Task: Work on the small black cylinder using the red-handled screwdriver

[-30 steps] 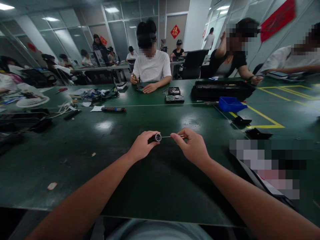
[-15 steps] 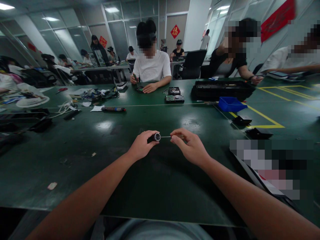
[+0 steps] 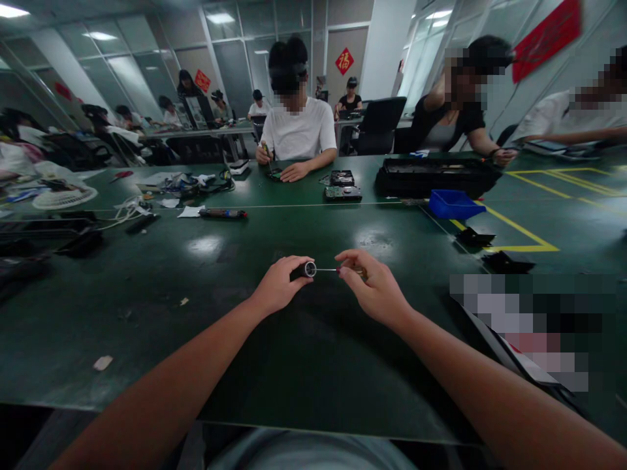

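My left hand point(image 3: 277, 285) is wrapped round a black cylinder point(image 3: 304, 269) with a silver ring at its open end, which faces me. My right hand point(image 3: 375, 285) grips a screwdriver point(image 3: 361, 272) by its handle, which is mostly hidden behind my fingers. The thin metal shaft points left and its tip meets the right side of the cylinder's ringed end. Both hands are held over the middle of the green table point(image 3: 313, 365).
Across the table a person point(image 3: 300, 130) works on a small device. Near them lie two hard drives point(image 3: 343, 194). To the right are a long black housing point(image 3: 435, 176), a blue bin point(image 3: 454, 204) and black pieces point(image 3: 509, 262). A dark rod-shaped tool point(image 3: 224, 213) lies at left.
My right hand's fingers have shifted on the screwdriver handle and opened slightly at the index finger. The left hand and cylinder stay nearly in place.
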Motion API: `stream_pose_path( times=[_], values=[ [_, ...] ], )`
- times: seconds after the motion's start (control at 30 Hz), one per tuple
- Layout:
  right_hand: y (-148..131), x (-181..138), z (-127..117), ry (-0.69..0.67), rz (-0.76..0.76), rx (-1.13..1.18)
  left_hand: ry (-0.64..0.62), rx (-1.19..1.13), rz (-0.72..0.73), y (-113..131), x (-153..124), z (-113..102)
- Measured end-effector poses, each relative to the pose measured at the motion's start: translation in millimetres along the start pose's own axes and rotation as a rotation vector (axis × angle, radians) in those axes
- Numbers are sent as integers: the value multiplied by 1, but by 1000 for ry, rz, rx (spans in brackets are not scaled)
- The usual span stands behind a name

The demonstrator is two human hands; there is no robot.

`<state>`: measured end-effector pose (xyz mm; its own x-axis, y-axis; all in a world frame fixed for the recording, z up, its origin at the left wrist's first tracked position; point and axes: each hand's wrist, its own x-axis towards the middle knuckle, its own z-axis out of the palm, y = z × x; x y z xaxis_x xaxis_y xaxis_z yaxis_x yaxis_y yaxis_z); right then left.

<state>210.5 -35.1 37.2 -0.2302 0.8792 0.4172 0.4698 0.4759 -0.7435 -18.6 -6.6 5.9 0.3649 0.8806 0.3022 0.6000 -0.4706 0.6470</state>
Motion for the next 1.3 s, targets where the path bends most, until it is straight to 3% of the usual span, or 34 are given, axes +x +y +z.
stream_pose_path(
  times=[0.2, 0.57, 0.73, 0.97, 1.3],
  values=[
    [-3, -1, 0, 4, 87, 58, -1, 8, -10, -1, 0, -1],
    [13, 6, 12, 188, 291, 650, 29, 22, 46, 3, 0, -5],
    [13, 9, 10, 142, 403, 812, -38, 82, 60, 4, 1, -8],
    [13, 6, 8, 261, 203, 453, -52, 101, 32, 5, 0, -6],
    [1, 2, 3, 181, 140, 205, -40, 103, 42, 8, 0, -6]
  ],
)
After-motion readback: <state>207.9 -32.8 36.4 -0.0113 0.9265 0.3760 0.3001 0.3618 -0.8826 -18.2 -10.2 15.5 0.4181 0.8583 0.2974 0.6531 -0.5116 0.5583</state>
